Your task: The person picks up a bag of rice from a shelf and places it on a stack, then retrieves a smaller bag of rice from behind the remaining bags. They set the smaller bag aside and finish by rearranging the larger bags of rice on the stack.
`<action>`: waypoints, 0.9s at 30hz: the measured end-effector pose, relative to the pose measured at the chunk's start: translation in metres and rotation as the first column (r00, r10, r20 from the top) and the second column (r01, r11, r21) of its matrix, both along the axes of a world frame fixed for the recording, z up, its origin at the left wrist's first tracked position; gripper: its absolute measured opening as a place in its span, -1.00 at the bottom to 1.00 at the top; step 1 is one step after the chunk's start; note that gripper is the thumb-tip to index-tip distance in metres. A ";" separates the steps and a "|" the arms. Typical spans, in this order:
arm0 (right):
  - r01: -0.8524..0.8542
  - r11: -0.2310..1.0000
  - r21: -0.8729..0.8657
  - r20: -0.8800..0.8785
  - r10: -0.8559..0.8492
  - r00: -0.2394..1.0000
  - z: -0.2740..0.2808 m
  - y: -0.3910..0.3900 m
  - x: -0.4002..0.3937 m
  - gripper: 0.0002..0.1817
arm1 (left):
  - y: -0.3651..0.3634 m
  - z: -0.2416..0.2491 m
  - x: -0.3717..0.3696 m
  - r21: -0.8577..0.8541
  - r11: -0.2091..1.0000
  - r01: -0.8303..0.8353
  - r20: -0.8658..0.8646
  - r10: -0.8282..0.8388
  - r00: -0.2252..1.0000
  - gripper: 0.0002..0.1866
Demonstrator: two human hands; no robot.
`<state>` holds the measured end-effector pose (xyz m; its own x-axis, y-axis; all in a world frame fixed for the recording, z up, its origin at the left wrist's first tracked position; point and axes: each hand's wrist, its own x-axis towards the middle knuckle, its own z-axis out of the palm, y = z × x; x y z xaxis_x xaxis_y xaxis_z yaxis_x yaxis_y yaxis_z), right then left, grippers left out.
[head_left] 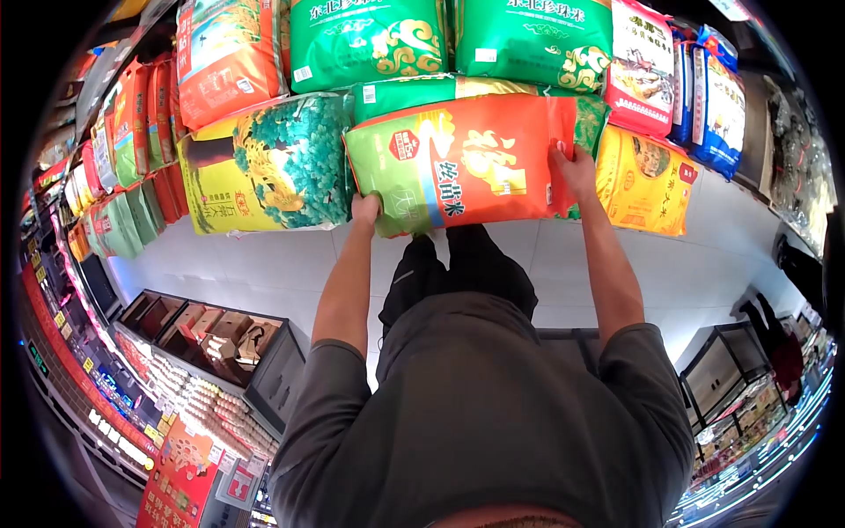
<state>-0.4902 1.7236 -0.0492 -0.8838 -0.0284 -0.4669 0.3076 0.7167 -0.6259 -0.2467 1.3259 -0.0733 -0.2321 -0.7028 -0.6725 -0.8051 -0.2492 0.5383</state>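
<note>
A large orange and green bag of rice (502, 167) lies crosswise in front of me, over the front of the stacked bags. My left hand (365, 209) grips its lower left corner, the fingers mostly hidden by the bag. At the right end, my right hand (574, 167) is closed on the upper edge, thumb on the front. Behind it lies a green rice bag (405, 95), partly covered. A yellow bag with a tree picture (264, 167) touches it on the left, and a yellow rice bag (647, 180) sits on the right.
More green bags (370, 40) and a red and white bag (641, 66) are piled at the back. Blue and white bags (717, 106) stand to the right. Behind me at left are a dark crate of boxes (211, 334) and egg trays (211, 409). Another person (779, 343) is at far right.
</note>
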 end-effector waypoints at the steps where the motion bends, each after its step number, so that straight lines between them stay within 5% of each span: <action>1: -0.031 0.999 0.014 0.024 0.030 0.999 0.006 -0.004 -0.002 -0.54 | -0.001 -0.011 0.001 0.004 1.000 -0.001 0.005 0.001 1.000 -0.81; 3: -0.055 0.998 0.028 0.045 0.054 0.998 0.010 -0.014 0.003 -0.55 | -0.003 -0.033 -0.001 0.014 0.992 -0.124 0.061 0.123 0.991 -0.81; 6: -0.002 0.993 -0.119 0.031 0.006 0.999 0.007 -0.026 0.016 -0.56 | -0.008 -0.014 -0.020 0.167 0.985 -0.033 0.175 0.003 0.985 -0.81; 8: 0.170 0.951 -0.260 0.221 -0.113 0.969 0.011 -0.033 0.013 -0.56 | -0.022 -0.040 -0.002 0.287 0.957 -0.039 0.147 -0.004 0.989 -0.83; 11: 0.160 0.983 -0.087 0.172 -0.143 0.975 0.026 -0.054 0.006 -0.57 | -0.029 -0.039 0.002 0.428 0.903 -0.021 0.022 0.013 1.000 -0.87; 13: 0.189 0.968 -0.167 0.220 -0.150 0.964 0.056 -0.058 0.015 -0.57 | -0.013 -0.020 0.004 0.463 0.880 -0.105 -0.072 0.155 0.985 -0.91; 15: 0.274 0.912 -0.306 0.361 -0.155 0.920 0.040 -0.049 0.016 -0.59 | -0.004 0.020 0.009 0.436 0.899 0.025 -0.101 0.022 0.995 -0.87; 17: 0.221 0.937 -0.272 0.435 -0.085 0.897 0.080 -0.047 0.042 -0.64 | 0.003 0.080 0.032 0.397 0.900 0.177 -0.066 -0.164 0.984 -0.53; 19: 0.188 0.921 -0.342 0.468 -0.007 0.884 0.070 -0.028 0.069 -0.64 | 0.008 0.118 0.055 0.490 0.867 0.095 -0.093 -0.057 0.994 -0.42; 22: 0.267 0.881 -0.389 0.557 -0.006 0.830 0.121 -0.044 0.111 -0.66 | -0.003 0.132 0.120 0.511 0.859 0.045 0.020 -0.064 0.998 -0.68; 27: 0.343 0.851 -0.397 0.637 -0.013 0.770 0.141 -0.090 0.161 -0.70 | -0.002 0.140 0.201 0.481 0.868 -0.126 0.003 0.142 0.990 -0.81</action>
